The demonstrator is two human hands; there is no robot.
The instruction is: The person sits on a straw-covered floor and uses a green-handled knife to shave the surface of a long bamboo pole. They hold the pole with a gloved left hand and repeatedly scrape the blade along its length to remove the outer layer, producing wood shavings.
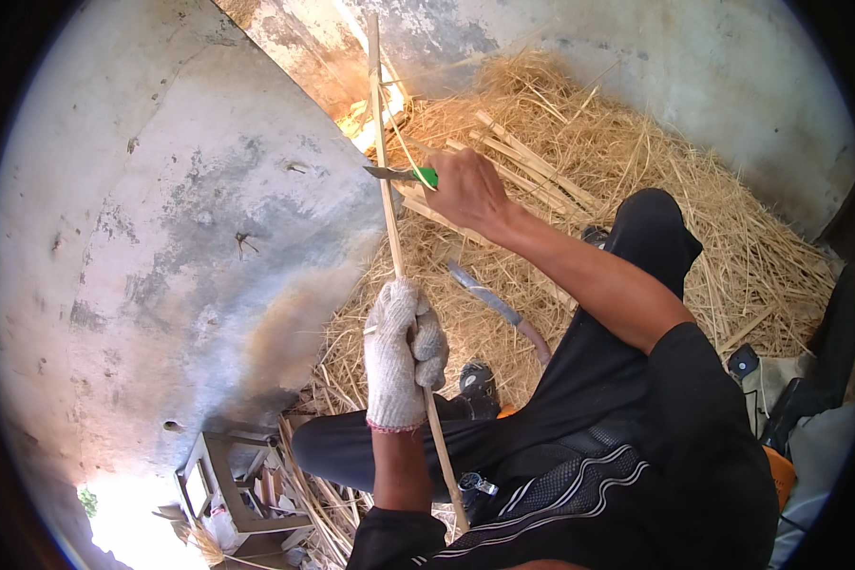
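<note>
My left hand point(395, 356), in a white knitted glove, is closed around a long, pale split stick point(389, 218) that looks like bamboo. The stick runs from beside my lap up toward the far wall. In my bare right hand point(472, 190) is a knife point(395, 174) with a green handle. Its dark blade lies across the stick, well above the gloved hand. A thin sliver stands apart from the stick near the blade, and its lower end reaches the knife hand.
Shavings point(712, 247) are heaped along the far wall, with several split strips point(527, 166) on them. A curved-handled tool point(484, 296) lies between my legs. A stained wall point(190, 209) rises on the left, above a wooden frame point(256, 522) near more strips.
</note>
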